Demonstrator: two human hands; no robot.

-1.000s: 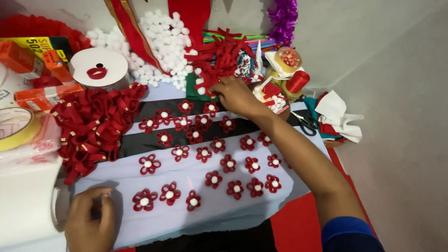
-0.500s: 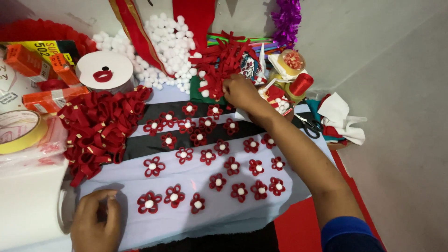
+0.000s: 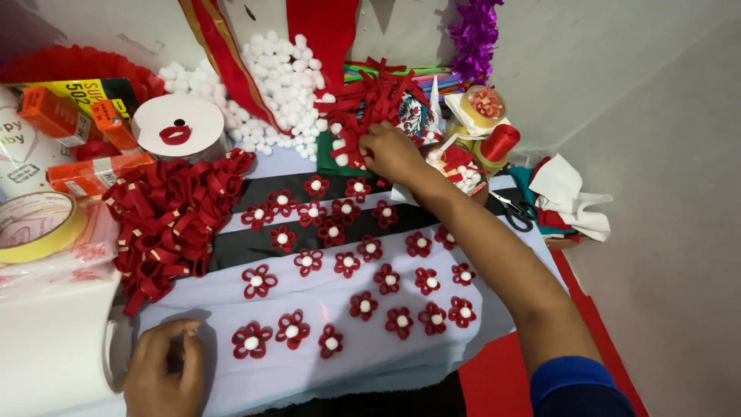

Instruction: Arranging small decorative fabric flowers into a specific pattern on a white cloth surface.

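My right hand [image 3: 390,150] reaches far forward into a clump of red ribbon pieces [image 3: 378,100] with white pom-poms stuck among them; its fingers curl into the clump, and I cannot tell whether they grip a piece. My left hand [image 3: 164,369] rests near the front left on the pale blue cloth [image 3: 370,363], fingers loosely bent, holding nothing. Several red ribbon flowers [image 3: 363,305] with white centres lie in rows on the cloth and on a black strip [image 3: 239,247] between the hands.
A heap of red ribbon loops [image 3: 166,220] lies at left, white pom-poms [image 3: 282,85] at the back. Orange boxes [image 3: 58,116], a yellow tape roll [image 3: 38,228], a white roll [image 3: 54,351], scissors [image 3: 513,208], a red thread spool [image 3: 500,143] and purple tinsel [image 3: 472,31] surround the cloth.
My right hand has moved farther forward, from the top row of flowers up into the red ribbon clump. My left hand has stayed at the front left.
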